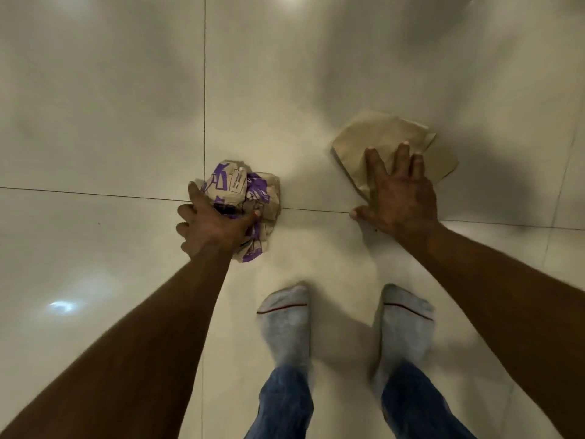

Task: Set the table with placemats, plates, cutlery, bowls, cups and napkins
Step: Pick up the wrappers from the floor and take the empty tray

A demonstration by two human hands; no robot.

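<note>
Standing in grey socks (285, 324) and jeans (281, 403) on the glossy tiled floor (104, 115), I look down past my feet. Beyond them and to their left, my left hand (212, 224) clenches its fingers (185, 213) round a crumpled brown paper wrapper with purple print (243, 191), sitting on a tile joint. Farther off, right of that wrapper and well apart from it, my right hand (402, 198) rests flat, fingers spread and released, on a plain brown paper napkin (354, 144) lying on the floor.

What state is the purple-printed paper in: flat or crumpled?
Crumpled. The purple-printed paper is bunched into a wad with creases, gripped by the left hand at the floor.
</note>
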